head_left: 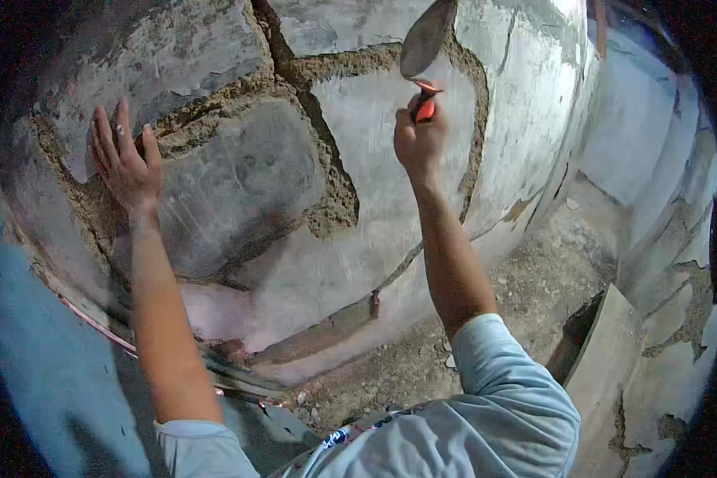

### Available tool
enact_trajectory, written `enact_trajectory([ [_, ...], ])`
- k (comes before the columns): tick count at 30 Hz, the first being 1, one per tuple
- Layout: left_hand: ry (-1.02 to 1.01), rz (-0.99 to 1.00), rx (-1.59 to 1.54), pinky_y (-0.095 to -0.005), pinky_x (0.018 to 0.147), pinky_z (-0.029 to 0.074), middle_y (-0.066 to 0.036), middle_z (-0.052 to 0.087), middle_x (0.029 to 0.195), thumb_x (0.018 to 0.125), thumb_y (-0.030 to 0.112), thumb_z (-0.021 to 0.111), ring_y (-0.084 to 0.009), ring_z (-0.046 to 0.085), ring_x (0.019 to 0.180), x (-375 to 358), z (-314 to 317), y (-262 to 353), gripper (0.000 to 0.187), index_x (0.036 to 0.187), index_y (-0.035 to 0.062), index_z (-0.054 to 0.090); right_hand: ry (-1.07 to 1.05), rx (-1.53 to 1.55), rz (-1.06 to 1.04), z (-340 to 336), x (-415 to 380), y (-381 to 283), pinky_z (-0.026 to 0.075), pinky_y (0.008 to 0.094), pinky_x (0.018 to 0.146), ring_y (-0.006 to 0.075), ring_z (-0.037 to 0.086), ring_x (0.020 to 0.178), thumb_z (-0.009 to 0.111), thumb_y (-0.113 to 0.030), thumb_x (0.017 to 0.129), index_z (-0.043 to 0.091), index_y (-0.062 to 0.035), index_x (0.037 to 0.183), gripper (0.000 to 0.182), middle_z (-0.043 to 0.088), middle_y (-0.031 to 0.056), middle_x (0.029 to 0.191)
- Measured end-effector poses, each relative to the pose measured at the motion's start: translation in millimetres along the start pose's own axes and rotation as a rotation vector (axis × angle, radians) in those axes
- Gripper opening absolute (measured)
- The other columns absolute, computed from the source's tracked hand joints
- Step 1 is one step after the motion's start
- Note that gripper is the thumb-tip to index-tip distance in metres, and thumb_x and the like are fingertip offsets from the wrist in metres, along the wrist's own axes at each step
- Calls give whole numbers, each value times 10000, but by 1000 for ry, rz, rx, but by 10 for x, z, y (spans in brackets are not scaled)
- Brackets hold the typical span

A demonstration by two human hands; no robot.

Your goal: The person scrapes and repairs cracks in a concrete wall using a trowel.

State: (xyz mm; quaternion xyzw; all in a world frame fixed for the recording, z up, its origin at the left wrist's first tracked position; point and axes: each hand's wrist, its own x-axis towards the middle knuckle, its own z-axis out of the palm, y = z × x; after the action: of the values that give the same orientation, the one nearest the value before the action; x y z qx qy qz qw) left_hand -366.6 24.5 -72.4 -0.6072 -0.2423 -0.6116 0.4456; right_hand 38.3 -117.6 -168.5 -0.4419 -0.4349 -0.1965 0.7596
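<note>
My left hand [129, 166] lies with its fingers spread on the wall at the upper left, beside a rough, broken channel. In my right hand [422, 143] is the red and black handle of a trowel [429, 40]. The metal blade points up and lies over the wall near the top of a channel. Between my hands, the grey wall [247, 175] shows a smooth patch edged by crumbly brown channels [331, 183]. A dark crack runs down from the top. Whether the blade touches the wall, I cannot tell.
Rubble and dust cover the floor [542, 279] below the wall. A board [605, 350] leans at the lower right, near a wall with peeling plaster [677, 311]. A blue surface [48, 350] fills the lower left.
</note>
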Motion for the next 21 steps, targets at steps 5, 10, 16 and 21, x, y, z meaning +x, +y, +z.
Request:
enact_trajectory([
  [5, -24, -54, -80, -580, 1229, 209, -131, 313, 1662, 1074, 441, 454, -369, 274, 1529, 7, 59, -13, 532, 1564, 234, 464, 11, 9, -287, 224, -129, 214, 496, 323, 636, 240, 646, 695, 659, -19, 858, 649, -55, 972, 120, 649, 115, 761],
  [10, 3, -6, 2, -584, 1221, 218, -112, 309, 1668, 1073, 427, 469, -374, 271, 1530, -22, 5, 10, 526, 1566, 245, 461, 29, -149, 59, -89, -53, 24, 520, 356, 647, 345, 670, 679, 578, 13, 789, 633, -101, 1207, 436, 632, 171, 737],
  [16, -12, -8, 16, -576, 1231, 202, -105, 285, 1679, 1076, 432, 459, -362, 262, 1535, -3, -1, 25, 536, 1575, 238, 444, -93, 134, -403, 139, -116, -28, 554, 364, 750, 344, 738, 824, 666, -28, 836, 679, -57, 1111, 277, 709, 193, 884],
  [21, 3, 11, 2, -571, 1230, 197, -109, 301, 1672, 1074, 423, 469, -355, 271, 1532, -28, 19, -16, 534, 1574, 237, 447, -71, -192, 50, -140, -18, -141, 531, 450, 681, 367, 682, 711, 617, -52, 825, 659, -70, 1178, 356, 663, 209, 764],
])
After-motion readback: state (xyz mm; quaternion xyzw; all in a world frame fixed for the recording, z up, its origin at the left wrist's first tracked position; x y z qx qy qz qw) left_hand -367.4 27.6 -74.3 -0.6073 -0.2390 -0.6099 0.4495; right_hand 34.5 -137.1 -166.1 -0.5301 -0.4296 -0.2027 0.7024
